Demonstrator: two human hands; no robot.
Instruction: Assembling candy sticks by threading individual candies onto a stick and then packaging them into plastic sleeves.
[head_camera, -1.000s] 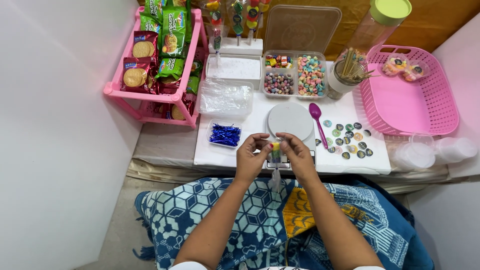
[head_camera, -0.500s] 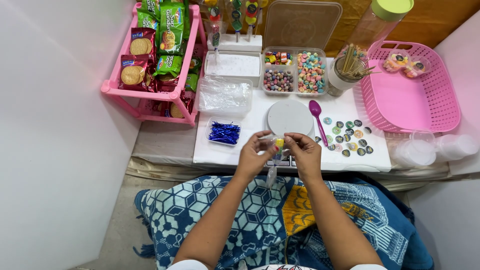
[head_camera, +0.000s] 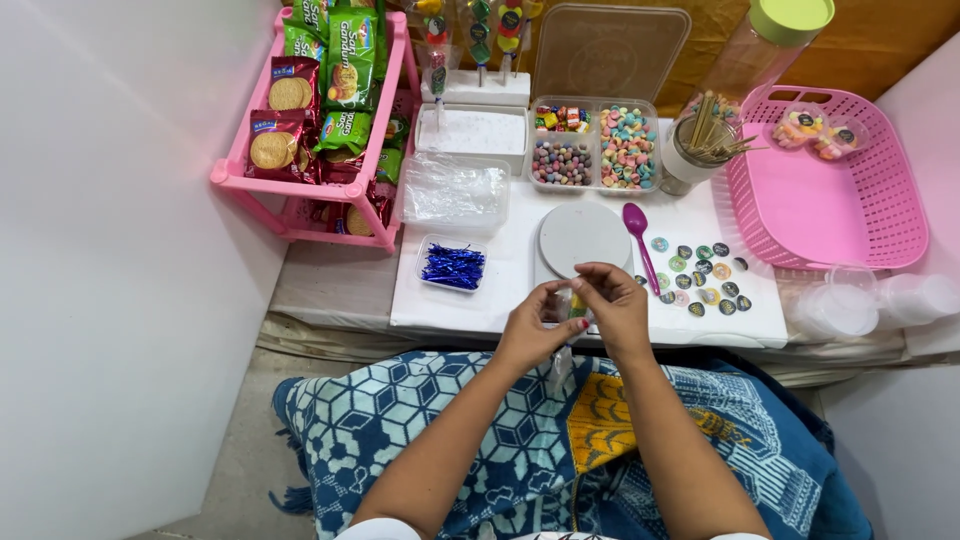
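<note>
We sit at a white surface (head_camera: 500, 300), smooth and flat, with a patterned blue cloth (head_camera: 420, 420) across our lap below the fingers. Well to the right of the fingers stands a pink plastic basket (head_camera: 880, 220), its walls an open lattice; well to the left and beyond, a pink rack (head_camera: 300, 215) holds glossy biscuit packets. Straight beyond the fingers lie a clear divided tray of round pastel sweets (head_camera: 595, 150) and a round grey disc (head_camera: 583, 237), matte and flat, with a purple plastic spoon (head_camera: 638, 235) just to its right. A little tray of shiny blue twist ties (head_camera: 452, 265) lies to the left of the fingers, and small round stickers (head_camera: 700, 275) are scattered to the right.

Our left hand (head_camera: 530, 330) and right hand (head_camera: 615, 310) meet over the near edge, fingers pressed together, pinching a small clear pouch (head_camera: 572, 305) between them; something colourful shows inside, too small to make out. We judge the pouch is being gathered or closed at its top. The next move seems to call for a steady pinch from one hand while the other frees itself, since thin film slips easily.
</note>
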